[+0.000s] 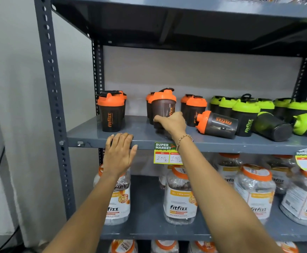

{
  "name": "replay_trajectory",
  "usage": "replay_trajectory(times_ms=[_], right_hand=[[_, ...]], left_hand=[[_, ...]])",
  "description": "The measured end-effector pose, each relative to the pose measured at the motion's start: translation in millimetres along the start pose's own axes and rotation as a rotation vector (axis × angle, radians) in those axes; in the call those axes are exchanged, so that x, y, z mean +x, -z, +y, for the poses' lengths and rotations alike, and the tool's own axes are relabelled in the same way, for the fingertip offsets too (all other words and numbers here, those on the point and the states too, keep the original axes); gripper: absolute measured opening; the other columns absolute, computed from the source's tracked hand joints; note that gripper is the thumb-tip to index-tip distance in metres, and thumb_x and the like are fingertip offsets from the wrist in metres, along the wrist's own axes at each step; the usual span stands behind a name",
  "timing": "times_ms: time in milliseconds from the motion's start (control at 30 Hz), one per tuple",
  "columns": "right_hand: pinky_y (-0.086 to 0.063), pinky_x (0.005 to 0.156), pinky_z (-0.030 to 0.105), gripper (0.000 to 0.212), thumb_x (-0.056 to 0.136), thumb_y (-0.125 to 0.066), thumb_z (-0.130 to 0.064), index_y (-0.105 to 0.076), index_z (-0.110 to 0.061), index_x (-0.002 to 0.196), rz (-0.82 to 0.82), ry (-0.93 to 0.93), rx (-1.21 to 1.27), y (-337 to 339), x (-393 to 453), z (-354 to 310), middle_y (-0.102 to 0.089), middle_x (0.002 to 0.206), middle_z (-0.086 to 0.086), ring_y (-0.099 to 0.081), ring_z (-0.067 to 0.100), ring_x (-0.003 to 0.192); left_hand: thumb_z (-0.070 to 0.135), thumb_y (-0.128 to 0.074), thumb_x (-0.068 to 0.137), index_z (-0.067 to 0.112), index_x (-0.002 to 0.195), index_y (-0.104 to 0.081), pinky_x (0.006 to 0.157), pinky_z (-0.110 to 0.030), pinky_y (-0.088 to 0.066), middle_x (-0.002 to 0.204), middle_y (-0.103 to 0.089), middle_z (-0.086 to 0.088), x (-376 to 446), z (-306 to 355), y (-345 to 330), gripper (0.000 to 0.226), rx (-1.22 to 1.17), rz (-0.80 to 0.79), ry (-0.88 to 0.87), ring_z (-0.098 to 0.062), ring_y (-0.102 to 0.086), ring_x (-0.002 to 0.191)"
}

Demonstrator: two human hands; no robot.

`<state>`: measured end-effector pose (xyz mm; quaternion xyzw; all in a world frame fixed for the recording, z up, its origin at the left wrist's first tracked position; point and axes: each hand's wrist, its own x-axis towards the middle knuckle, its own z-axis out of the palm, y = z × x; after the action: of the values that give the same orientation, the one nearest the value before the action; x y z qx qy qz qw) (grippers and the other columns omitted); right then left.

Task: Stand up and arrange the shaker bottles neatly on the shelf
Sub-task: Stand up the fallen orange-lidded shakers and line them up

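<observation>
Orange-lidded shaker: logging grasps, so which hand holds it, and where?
The right hand grips the orange-lidded shaker around its lower body; the left hand rests on the shelf edge.

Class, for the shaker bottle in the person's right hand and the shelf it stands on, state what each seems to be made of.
Shaker bottle: likely plastic, a smoky see-through body and a matte orange lid. Shelf: probably painted steel, smooth grey gloss that reflects the bottles, on punched uprights.

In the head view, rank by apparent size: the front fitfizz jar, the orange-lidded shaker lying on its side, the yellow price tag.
1. Front fitfizz jar, though it sits nearest the camera.
2. Orange-lidded shaker lying on its side.
3. Yellow price tag, partly hidden by the right arm.
</observation>
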<state>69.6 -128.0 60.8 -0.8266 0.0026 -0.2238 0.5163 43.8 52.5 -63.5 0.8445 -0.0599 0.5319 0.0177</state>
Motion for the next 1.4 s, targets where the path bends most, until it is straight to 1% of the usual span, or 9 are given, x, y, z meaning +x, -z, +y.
replay_trajectory(times_ms=[167,300,467,567,700,800,900,1100,1400], right_hand=[[-0.04,0.074,0.029,0.081,0.062,-0.08,-0.035,-0.037,-0.003,0.122,0.085,0.01,0.021,-26.0,5.8,5.5,-0.051,0.119,0.013,-0.055,0.031,0.108],[-0.047,0.081,0.036,0.084,0.063,-0.083,-0.035,-0.033,-0.003,0.123,0.036,-0.002,-0.065,-37.8,12.1,5.5,-0.048,0.124,0.015,-0.055,0.036,0.112],[-0.045,0.089,0.042,0.091,0.058,-0.086,-0.041,-0.028,-0.006,0.119,0.005,0.048,-0.084,-46.4,13.7,7.6,-0.045,0.127,0.017,-0.051,0.037,0.116],[-0.042,0.096,0.043,0.095,0.057,-0.087,-0.04,-0.025,-0.007,0.121,-0.058,0.047,-0.107,-44.7,15.8,10.5,-0.044,0.13,0.016,-0.047,0.034,0.12],[-0.044,0.094,0.038,0.087,0.063,-0.086,-0.02,-0.019,-0.008,0.118,-0.23,-0.032,-0.064,-30.7,23.7,14.2,-0.051,0.122,0.015,-0.052,0.031,0.116],[-0.044,0.092,0.037,0.085,0.066,-0.084,-0.015,-0.019,-0.008,0.121,-0.22,-0.045,-0.044,-25.7,24.2,15.7,-0.054,0.121,0.014,-0.053,0.03,0.115],[-0.045,0.099,0.042,0.083,0.066,-0.084,-0.017,-0.021,-0.008,0.12,-0.18,-0.033,-0.07,-29.5,20.9,15.4,-0.054,0.123,0.016,-0.053,0.032,0.116],[-0.045,0.098,0.042,0.088,0.065,-0.085,-0.023,-0.021,-0.008,0.122,-0.142,0.005,-0.126,-31.5,17.9,15.4,-0.055,0.124,0.015,-0.053,0.033,0.117],[-0.043,0.101,0.044,0.086,0.064,-0.086,-0.022,-0.022,-0.008,0.12,-0.206,-0.007,-0.072,-23.7,14.9,13.7,-0.051,0.127,0.016,-0.05,0.032,0.12]], left_hand=[[0.039,-0.035,0.094,0.012,0.114,-0.054,0.103,-0.041,-0.026,0.112,-0.062,-0.009,0.1,0.2,-2.3,0.038,0.001,0.032,0.002,-0.026,-0.052,0.107],[0.038,-0.037,0.094,0.012,0.114,-0.056,0.104,-0.041,-0.026,0.113,-0.062,-0.008,0.4,-0.6,-4.2,0.038,0.0,0.036,0.002,-0.024,-0.049,0.108],[0.038,-0.038,0.094,0.012,0.115,-0.055,0.104,-0.041,-0.027,0.114,-0.062,-0.008,-1.2,-2.2,-9.0,0.037,0.013,0.069,-0.012,-0.023,-0.048,0.109],[0.038,-0.038,0.094,0.012,0.115,-0.054,0.104,-0.041,-0.027,0.114,-0.062,-0.008,-1.2,-2.7,-9.9,0.037,0.009,0.089,-0.02,-0.023,-0.047,0.109],[0.038,-0.039,0.093,0.011,0.114,-0.056,0.103,-0.042,-0.027,0.113,-0.062,-0.009,-1.0,-3.3,-11.0,0.038,0.001,0.109,-0.026,-0.024,-0.047,0.109],[0.038,-0.04,0.093,0.011,0.114,-0.055,0.102,-0.042,-0.027,0.112,-0.063,-0.01,-0.7,-2.8,-11.0,0.037,0.003,0.113,-0.024,-0.025,-0.047,0.108],[0.037,-0.04,0.092,0.011,0.114,-0.056,0.102,-0.042,-0.027,0.112,-0.062,-0.01,-1.3,-1.8,-10.4,0.037,0.007,0.108,-0.024,-0.025,-0.048,0.107],[0.038,-0.038,0.093,0.012,0.115,-0.054,0.103,-0.042,-0.026,0.112,-0.061,-0.009,-1.2,-1.8,-9.5,0.037,0.007,0.08,-0.01,-0.025,-0.047,0.108],[0.038,-0.036,0.094,0.013,0.114,-0.054,0.105,-0.042,-0.026,0.113,-0.06,-0.008,-1.8,0.7,-4.7,0.037,0.007,0.031,0.017,-0.026,-0.049,0.108]])
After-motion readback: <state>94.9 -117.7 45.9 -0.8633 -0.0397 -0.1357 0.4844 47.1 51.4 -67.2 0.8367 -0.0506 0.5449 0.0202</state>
